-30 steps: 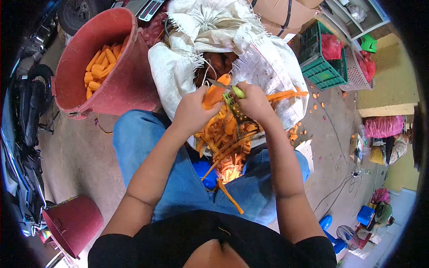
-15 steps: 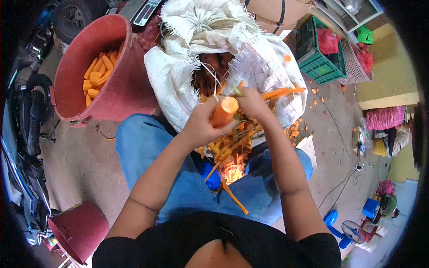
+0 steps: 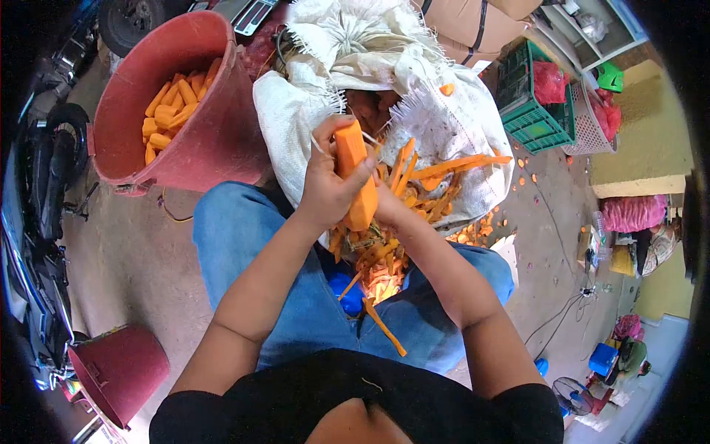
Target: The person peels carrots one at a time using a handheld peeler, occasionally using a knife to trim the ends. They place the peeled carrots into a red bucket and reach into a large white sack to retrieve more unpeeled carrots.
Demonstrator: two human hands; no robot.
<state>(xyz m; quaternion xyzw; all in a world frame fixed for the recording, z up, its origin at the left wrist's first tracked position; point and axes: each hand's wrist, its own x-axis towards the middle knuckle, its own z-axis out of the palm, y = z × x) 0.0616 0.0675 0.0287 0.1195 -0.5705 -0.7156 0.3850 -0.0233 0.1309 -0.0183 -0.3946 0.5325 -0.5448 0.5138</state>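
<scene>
Lower red bucket (image 3: pixel 122 370): lies tipped on its side on the floor (image 3: pixel 177 296), its mouth towards the left.
Big red tub (image 3: pixel 214 144): stands beyond the left knee, near the white sack.
Peeled carrots (image 3: pixel 174 111): heaped inside that tub.
Scale (image 3: pixel 255 16): sits at the far edge of the view, just beyond the tub.
Left hand (image 3: pixel 325 181): wrapped around one carrot, its thumb lying across the front.
Carrot (image 3: pixel 356 177): held above the lap in front of the sack, peeled and faceted, one end pointing away from the person and the other towards the lap.
Peelings (image 3: pixel 383 255): piled between the knees and up onto the sack, with one loose strip (image 3: pixel 384 329) lying over the lap.
Right hand (image 3: pixel 386 203): directly behind the carrot, its fingers hidden; whether it is closed on anything cannot be told.
White sack (image 3: pixel 488 126): spread open beyond the knees, its edges frayed, an orange slice (image 3: pixel 447 89) resting on it.
Green crate (image 3: pixel 543 129): on the floor to the right of the sack, a red mesh bundle (image 3: pixel 549 80) inside.
Pale basket (image 3: pixel 589 126): just beside the crate.
</scene>
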